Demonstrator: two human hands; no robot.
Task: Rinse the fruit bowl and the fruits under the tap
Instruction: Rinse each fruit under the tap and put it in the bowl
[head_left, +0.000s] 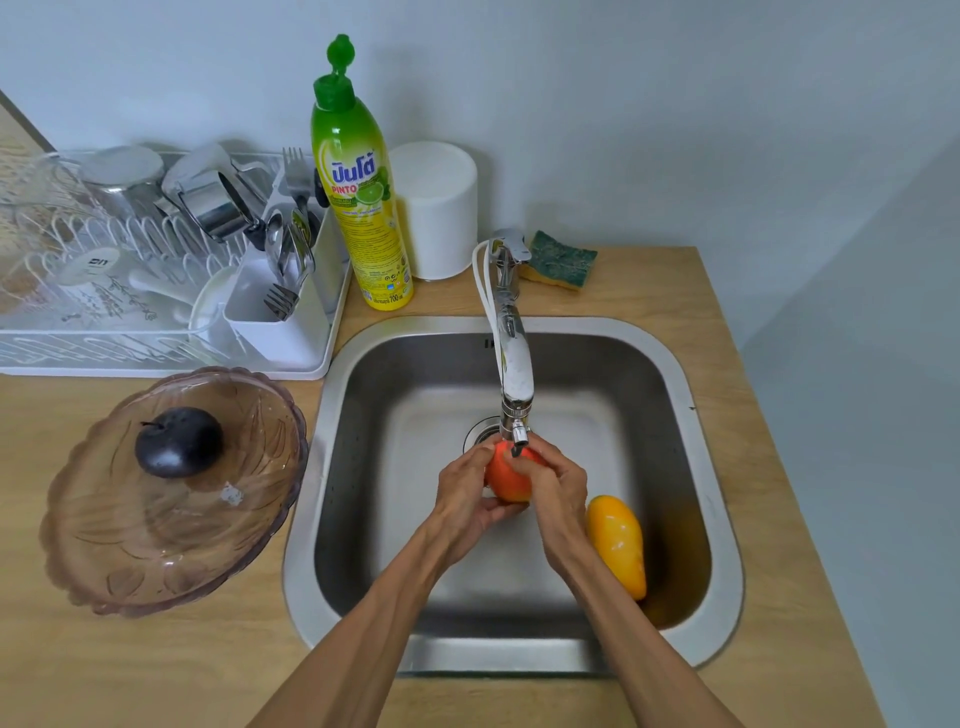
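Under the tap (514, 410), our left hand (467, 499) and right hand (558, 486) grip the orange-red fruit (506, 480), largely hiding it; we cannot see water running. Our right forearm partly covers the mango (618, 543) in the sink (691, 415).

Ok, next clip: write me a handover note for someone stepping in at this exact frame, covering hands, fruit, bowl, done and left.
Left hand: grip curled round the red-orange round fruit, under the chrome tap spout over the steel sink.
Right hand: fingers wrapped on the same fruit from the other side.
Yellow elongated fruit: lying in the basin, right side.
Dark purple plum-like fruit: sitting in the tinted glass fruit bowl on the wooden counter, left of the sink.
Done: apparently bowl and dark fruit, though I cannot confirm.
Left: finish this fruit, likely rinse the yellow one, return both to the bowl.
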